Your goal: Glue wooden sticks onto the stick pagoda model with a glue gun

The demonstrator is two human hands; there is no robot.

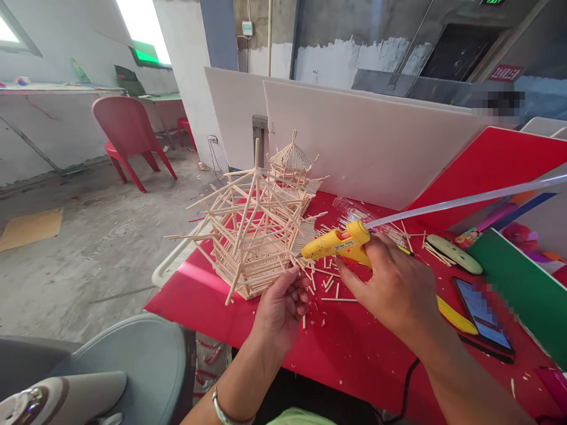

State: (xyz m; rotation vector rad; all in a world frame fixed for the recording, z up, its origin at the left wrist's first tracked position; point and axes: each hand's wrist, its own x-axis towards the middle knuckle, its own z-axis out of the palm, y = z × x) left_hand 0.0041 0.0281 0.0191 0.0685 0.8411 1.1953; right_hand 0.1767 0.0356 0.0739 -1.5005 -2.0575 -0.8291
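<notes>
The stick model stands on the red table, near the middle of the view, and I take it as the centre of the clock. It is an open frame of thin wooden sticks, with many stick ends pointing outward.

At 5 o'clock, the left hand is beside the base of this model. Its fingers are curled and the thumb is near the fingertips, but I cannot tell if a small stick is pinched there. A bracelet is on this wrist.

Between 3 and 4 o'clock, the right hand is gripping the yellow glue gun. The nozzle points to 9 o'clock, close above the left thumb; whether it touches a stick, I cannot tell. A long clear glue stick goes out from the back of the gun.

At 1 o'clock there is a smaller tower with a pointed roof. Loose sticks lie at 4 o'clock. Farther toward 3 and 4 o'clock are an oval case, a yellow cutter and a phone.
</notes>
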